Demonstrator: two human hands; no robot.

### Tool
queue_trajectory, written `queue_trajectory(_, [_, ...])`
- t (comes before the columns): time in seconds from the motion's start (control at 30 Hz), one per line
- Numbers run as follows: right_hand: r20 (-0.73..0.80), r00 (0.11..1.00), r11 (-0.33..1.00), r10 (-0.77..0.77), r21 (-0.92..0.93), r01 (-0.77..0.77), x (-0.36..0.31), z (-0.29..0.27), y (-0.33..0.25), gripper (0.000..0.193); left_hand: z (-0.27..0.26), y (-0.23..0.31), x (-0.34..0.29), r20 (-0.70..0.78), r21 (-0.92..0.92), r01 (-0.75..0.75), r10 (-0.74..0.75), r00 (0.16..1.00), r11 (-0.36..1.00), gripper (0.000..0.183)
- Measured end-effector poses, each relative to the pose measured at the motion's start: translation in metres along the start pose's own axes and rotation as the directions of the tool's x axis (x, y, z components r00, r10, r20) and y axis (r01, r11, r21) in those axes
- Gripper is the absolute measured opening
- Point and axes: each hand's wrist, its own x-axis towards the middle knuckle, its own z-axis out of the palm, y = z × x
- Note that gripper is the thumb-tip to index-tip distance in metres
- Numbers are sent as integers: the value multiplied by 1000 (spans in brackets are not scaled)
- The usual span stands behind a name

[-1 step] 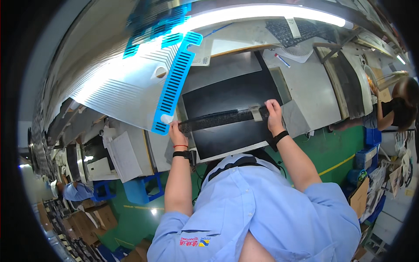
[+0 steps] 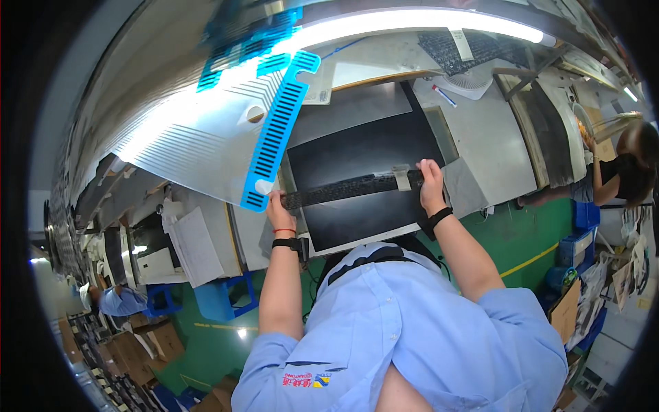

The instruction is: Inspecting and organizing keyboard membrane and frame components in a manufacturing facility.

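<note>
A long, dark strip [image 2: 343, 191] with a mottled surface is stretched between my two hands above a black panel [image 2: 364, 144] on the workbench. My left hand [image 2: 280, 211] pinches its left end. At the other end, the fingers of my right hand [image 2: 431, 184] are closed on it. A pale, shiny tag [image 2: 402, 179] hangs on the strip close to my right hand. Beside my left hand is the lower end of a blue slotted edge [image 2: 278, 134], which borders a clear, lined sheet [image 2: 185, 147].
A bright tube lamp [image 2: 425, 19] spans the far side. On the bench to the right lie a marker [image 2: 444, 96] and a grey cloth [image 2: 465, 185]. White papers [image 2: 195, 247] hang over the bench edge at left, above a blue stool [image 2: 223, 299]. Another person [image 2: 621, 168] works at far right.
The strip has turned slightly, so more of its mottled face shows. Both hands have lowered a little toward me, still holding its ends.
</note>
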Motion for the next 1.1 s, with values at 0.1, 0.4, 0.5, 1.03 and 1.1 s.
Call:
queue_trajectory(0.1, [-118,990,993,78,96,-67,-5,4,10,10,5,8,-1,30,46,-75,73,997,996,24])
queue_trajectory(0.4, [6,1000,937,-8,-349,10,-38,-15,12,22,5,13,-18,92,56,-41,36,995,998,29])
queue_trajectory(0.5, [7,999,946,41,-322,-37,-48,-17,23,27,-7,6,-13,159,52,-34,25,987,998,31])
queue_trajectory(1.03, [-17,1000,681,-20,-732,1,-22,0,-27,38,9,2,-2,310,582,-214,30,950,785,34])
queue_trajectory(1.1, [21,999,608,-40,-793,41,-10,-2,-20,41,11,-2,1,237,710,-157,-23,971,687,34])
